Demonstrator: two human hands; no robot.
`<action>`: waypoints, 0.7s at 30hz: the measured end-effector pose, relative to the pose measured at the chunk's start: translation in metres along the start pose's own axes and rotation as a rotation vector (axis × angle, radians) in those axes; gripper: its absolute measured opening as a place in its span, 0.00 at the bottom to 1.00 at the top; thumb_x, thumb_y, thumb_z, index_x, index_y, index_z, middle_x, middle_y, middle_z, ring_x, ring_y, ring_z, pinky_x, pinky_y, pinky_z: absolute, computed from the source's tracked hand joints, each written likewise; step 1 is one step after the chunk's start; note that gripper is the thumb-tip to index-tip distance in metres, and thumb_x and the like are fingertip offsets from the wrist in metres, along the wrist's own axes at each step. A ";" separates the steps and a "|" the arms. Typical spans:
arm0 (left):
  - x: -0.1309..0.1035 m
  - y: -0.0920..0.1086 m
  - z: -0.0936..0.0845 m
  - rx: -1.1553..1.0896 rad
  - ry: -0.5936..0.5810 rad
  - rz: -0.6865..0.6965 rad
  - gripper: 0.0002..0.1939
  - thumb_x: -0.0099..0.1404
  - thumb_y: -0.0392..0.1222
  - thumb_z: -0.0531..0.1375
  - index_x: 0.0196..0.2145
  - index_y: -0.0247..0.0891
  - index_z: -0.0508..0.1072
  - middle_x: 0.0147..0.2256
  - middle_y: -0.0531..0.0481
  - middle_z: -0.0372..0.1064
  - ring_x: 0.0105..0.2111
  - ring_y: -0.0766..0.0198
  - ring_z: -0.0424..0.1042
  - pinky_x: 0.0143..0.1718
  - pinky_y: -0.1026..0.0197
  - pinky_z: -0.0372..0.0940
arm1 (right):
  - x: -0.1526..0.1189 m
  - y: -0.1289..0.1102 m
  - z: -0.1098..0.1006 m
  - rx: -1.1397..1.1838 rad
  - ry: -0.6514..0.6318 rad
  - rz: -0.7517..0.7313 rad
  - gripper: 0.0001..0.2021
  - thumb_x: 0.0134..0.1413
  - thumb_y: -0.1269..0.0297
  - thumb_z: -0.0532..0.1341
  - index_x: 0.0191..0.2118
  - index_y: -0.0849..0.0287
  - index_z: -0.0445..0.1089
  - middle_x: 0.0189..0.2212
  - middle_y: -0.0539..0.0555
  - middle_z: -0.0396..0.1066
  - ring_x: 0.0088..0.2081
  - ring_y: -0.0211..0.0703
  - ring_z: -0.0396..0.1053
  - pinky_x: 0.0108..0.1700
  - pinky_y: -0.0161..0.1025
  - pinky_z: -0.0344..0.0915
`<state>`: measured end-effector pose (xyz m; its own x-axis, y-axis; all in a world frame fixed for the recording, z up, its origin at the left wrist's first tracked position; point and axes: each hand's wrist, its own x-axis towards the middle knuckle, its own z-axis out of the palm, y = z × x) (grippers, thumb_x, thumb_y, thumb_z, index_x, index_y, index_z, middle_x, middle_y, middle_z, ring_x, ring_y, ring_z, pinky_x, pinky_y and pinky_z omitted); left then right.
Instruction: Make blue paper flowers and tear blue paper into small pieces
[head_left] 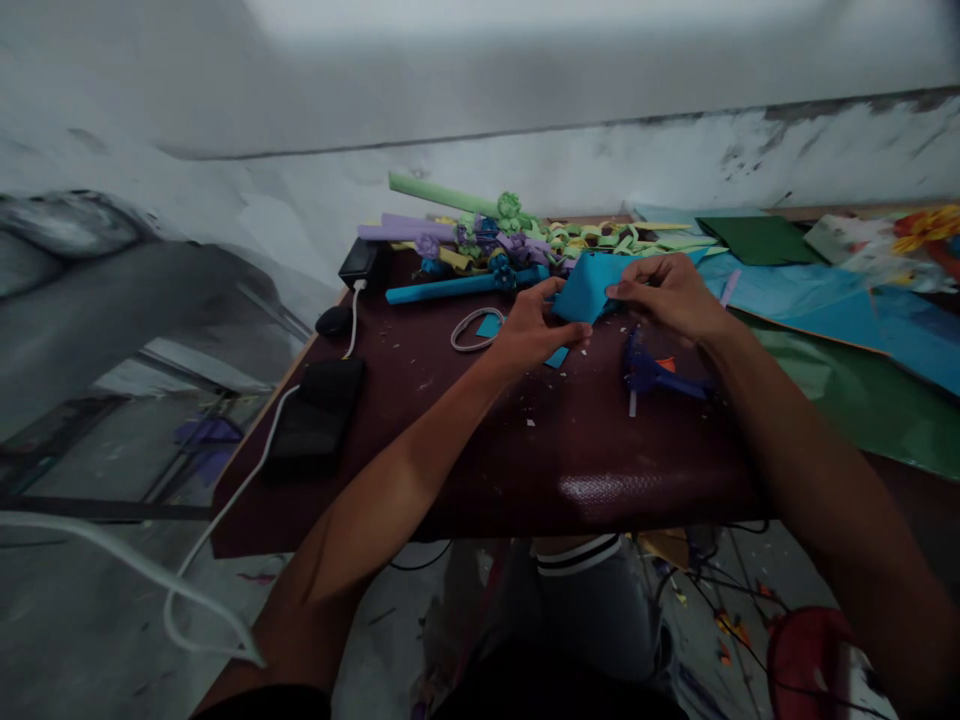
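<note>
A piece of bright blue paper point(583, 288), folded so that it stands up in a peak, is held between my two hands above the dark red table. My left hand point(534, 325) grips its left and lower edge, thumb in front and fingers partly hidden behind. On the other side, my right hand point(670, 292) pinches the paper between thumb and forefinger. Just below the right hand lies a dark blue glue gun point(652, 372). A small blue paper scrap point(556, 357) sits under the held paper, and a pale loop band point(459, 333) lies left of my left hand.
Behind my hands is a pile of rolled paper stems and paper flowers point(508, 207). Blue and green sheets point(806, 310) cover the right side. On the left are a black box point(315, 412), a mouse-shaped black object point(333, 321) and a white cable point(262, 450).
</note>
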<state>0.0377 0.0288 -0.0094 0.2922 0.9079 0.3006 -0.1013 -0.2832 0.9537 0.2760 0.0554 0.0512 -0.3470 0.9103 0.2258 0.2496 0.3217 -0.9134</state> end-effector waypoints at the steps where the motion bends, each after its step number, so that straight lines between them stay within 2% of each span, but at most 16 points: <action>1: -0.002 0.002 0.001 -0.005 -0.009 -0.007 0.25 0.61 0.45 0.81 0.49 0.39 0.74 0.35 0.47 0.83 0.33 0.55 0.86 0.38 0.51 0.86 | 0.001 0.000 -0.002 0.020 0.034 0.009 0.25 0.54 0.43 0.84 0.27 0.55 0.76 0.16 0.47 0.65 0.18 0.33 0.53 0.19 0.41 0.43; 5: -0.007 0.008 0.002 -0.010 -0.016 -0.077 0.27 0.58 0.42 0.81 0.50 0.38 0.73 0.34 0.49 0.83 0.33 0.56 0.86 0.38 0.54 0.84 | 0.007 0.005 -0.012 0.122 0.170 -0.022 0.24 0.49 0.43 0.86 0.27 0.54 0.78 0.17 0.46 0.60 0.19 0.33 0.51 0.19 0.40 0.46; 8: -0.009 0.008 0.002 -0.010 -0.010 -0.103 0.29 0.57 0.41 0.81 0.50 0.38 0.74 0.35 0.48 0.84 0.33 0.56 0.86 0.37 0.55 0.83 | 0.012 0.013 -0.020 0.138 0.246 -0.065 0.23 0.50 0.43 0.85 0.28 0.52 0.78 0.19 0.45 0.58 0.21 0.33 0.48 0.21 0.39 0.45; 10: -0.009 0.008 0.001 -0.004 -0.011 -0.103 0.28 0.58 0.41 0.81 0.50 0.39 0.74 0.35 0.48 0.84 0.34 0.56 0.86 0.38 0.55 0.83 | 0.013 0.017 -0.021 0.059 0.193 -0.095 0.21 0.53 0.43 0.84 0.32 0.52 0.80 0.23 0.48 0.65 0.24 0.36 0.55 0.24 0.39 0.51; 12: -0.009 0.010 0.002 0.011 -0.010 -0.111 0.28 0.59 0.41 0.81 0.51 0.39 0.74 0.35 0.48 0.84 0.34 0.56 0.86 0.38 0.54 0.83 | 0.012 0.018 -0.017 -0.040 0.082 -0.128 0.22 0.54 0.41 0.83 0.35 0.53 0.81 0.31 0.52 0.74 0.31 0.40 0.63 0.30 0.40 0.62; 14: -0.010 0.014 0.005 0.022 -0.007 -0.133 0.29 0.59 0.43 0.82 0.52 0.40 0.74 0.36 0.48 0.84 0.34 0.56 0.86 0.38 0.55 0.83 | 0.010 0.017 -0.011 -0.093 -0.007 -0.157 0.25 0.54 0.39 0.83 0.33 0.54 0.78 0.34 0.53 0.75 0.34 0.42 0.66 0.36 0.43 0.66; 17: -0.012 0.019 0.009 0.011 -0.009 -0.186 0.31 0.63 0.52 0.83 0.54 0.40 0.74 0.38 0.48 0.84 0.35 0.57 0.87 0.37 0.58 0.82 | 0.007 0.014 -0.006 -0.113 -0.052 -0.163 0.30 0.53 0.32 0.81 0.31 0.53 0.75 0.28 0.50 0.68 0.31 0.41 0.61 0.32 0.43 0.61; 19: -0.011 0.020 0.010 -0.005 0.010 -0.220 0.27 0.70 0.57 0.79 0.54 0.40 0.74 0.38 0.48 0.83 0.35 0.57 0.87 0.35 0.60 0.81 | 0.007 0.014 -0.007 -0.117 -0.058 -0.154 0.30 0.54 0.29 0.80 0.32 0.53 0.76 0.26 0.50 0.66 0.29 0.40 0.58 0.29 0.43 0.57; 21: -0.009 0.018 0.010 -0.019 0.042 -0.234 0.22 0.77 0.59 0.73 0.50 0.39 0.74 0.37 0.49 0.80 0.33 0.59 0.87 0.34 0.60 0.81 | 0.007 0.017 -0.011 -0.112 -0.075 -0.141 0.30 0.55 0.29 0.80 0.35 0.52 0.78 0.25 0.49 0.65 0.28 0.39 0.57 0.27 0.43 0.55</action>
<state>0.0422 0.0122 0.0051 0.2702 0.9602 0.0709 -0.0534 -0.0586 0.9969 0.2872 0.0702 0.0414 -0.4510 0.8334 0.3194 0.2915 0.4758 -0.8298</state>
